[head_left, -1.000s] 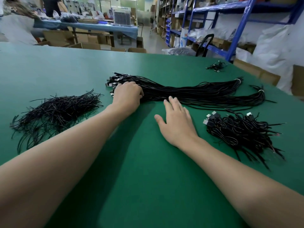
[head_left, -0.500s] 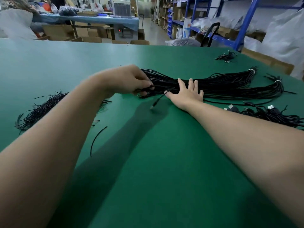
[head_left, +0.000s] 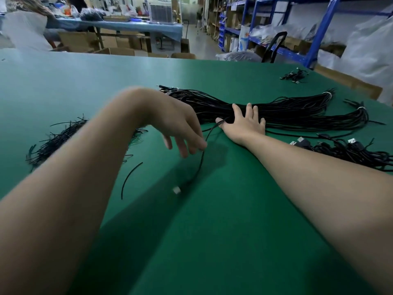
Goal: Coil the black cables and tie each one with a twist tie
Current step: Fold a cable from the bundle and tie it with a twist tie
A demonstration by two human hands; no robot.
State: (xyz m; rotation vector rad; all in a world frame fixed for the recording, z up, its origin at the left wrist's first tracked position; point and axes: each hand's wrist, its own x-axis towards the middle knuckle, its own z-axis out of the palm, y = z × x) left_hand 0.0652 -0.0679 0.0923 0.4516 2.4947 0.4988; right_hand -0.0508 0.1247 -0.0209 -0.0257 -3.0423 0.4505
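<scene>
Drawn out of the bundle (head_left: 297, 111) since a moment ago, one light, limp black cable (head_left: 201, 165) trails over the desk (head_left: 212, 241), seemingly pinched by the left hand (head_left: 182, 128), right hand (head_left: 246, 124) spread flat on the bundle; best gripped near its plug (head_left: 176, 190).

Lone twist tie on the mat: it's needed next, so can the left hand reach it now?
Likely yes: the twist tie lies uncovered near the left hand, though that hand pinches a cable.
</scene>
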